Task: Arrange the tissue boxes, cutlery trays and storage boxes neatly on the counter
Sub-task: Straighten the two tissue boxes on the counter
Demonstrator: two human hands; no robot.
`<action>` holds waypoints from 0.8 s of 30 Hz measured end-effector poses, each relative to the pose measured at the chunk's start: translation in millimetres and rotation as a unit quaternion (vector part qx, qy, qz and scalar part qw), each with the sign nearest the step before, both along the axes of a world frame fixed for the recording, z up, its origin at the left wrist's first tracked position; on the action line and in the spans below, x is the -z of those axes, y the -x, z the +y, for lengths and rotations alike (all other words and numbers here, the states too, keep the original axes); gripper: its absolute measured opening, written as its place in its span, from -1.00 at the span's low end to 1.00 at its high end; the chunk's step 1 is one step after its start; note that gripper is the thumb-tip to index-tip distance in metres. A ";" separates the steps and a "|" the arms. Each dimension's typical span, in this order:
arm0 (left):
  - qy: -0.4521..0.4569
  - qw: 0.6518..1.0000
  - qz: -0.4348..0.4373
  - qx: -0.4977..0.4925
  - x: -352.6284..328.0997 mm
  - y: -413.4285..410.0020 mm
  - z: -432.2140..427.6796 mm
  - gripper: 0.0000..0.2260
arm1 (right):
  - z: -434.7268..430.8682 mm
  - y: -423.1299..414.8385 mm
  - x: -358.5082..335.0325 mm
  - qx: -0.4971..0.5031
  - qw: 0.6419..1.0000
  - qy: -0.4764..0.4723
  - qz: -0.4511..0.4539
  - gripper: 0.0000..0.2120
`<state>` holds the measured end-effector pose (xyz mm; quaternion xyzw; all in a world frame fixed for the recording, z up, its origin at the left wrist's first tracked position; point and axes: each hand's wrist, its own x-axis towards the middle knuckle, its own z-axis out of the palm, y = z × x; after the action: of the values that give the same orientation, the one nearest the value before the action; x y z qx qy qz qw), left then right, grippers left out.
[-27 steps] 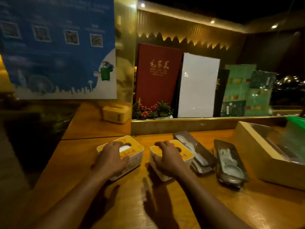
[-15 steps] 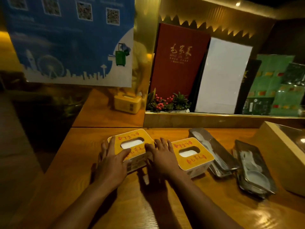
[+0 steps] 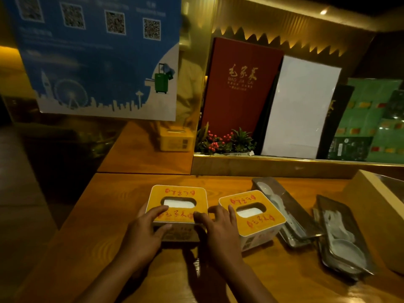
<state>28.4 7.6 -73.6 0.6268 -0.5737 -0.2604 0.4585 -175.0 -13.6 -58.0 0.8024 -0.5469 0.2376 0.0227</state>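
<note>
Centre frame, your left hand (image 3: 146, 234) and right hand (image 3: 220, 232) clasp the left tissue box (image 3: 177, 209) by its sides; likely light, rigid, smooth-walled

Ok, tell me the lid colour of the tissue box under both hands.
Yellow-orange with red lettering, on the tissue box; head view.

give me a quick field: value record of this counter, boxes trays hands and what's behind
left tissue box: yellow top, square to the counter edge, both hands on it
right tissue box: yellow top, turned at an angle, apart from the left one
left hand: on the near left corner, thumb on top
right hand: against the near right corner
cutlery trays: two, dark, angled, white spoons inside
wooden box: far right, partly out of view
counter: wood
behind: red menu, berry plant
</note>
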 end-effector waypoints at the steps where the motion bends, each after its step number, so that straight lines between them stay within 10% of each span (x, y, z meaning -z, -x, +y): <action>1: 0.000 1.000 0.000 -0.006 0.9 1.6 -1.6 -0.55 | -2.3 1.8 -0.7 -0.004 1.000 -0.001 0.008 -0.63; 11: -0.001 0.997 -0.057 -0.060 7.2 11.1 -5.1 -0.44 | -13.1 39.3 -25.3 -0.064 0.995 -0.071 0.012 -0.48; 18: 0.190 0.963 -0.183 -0.049 -28.3 82.4 20.5 -0.60 | -39.8 164.9 -28.5 0.096 0.991 -0.062 -0.071 -0.50; 24: 0.031 0.990 -0.132 0.030 -14.8 178.8 26.1 -0.43 | -16.8 200.5 -5.5 0.016 0.991 -0.126 -0.049 -0.49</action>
<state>-150.4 33.7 -58.8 0.6236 -0.6557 -0.1708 0.3899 -375.5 -30.4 -52.5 0.7772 -0.5860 0.2056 -0.1016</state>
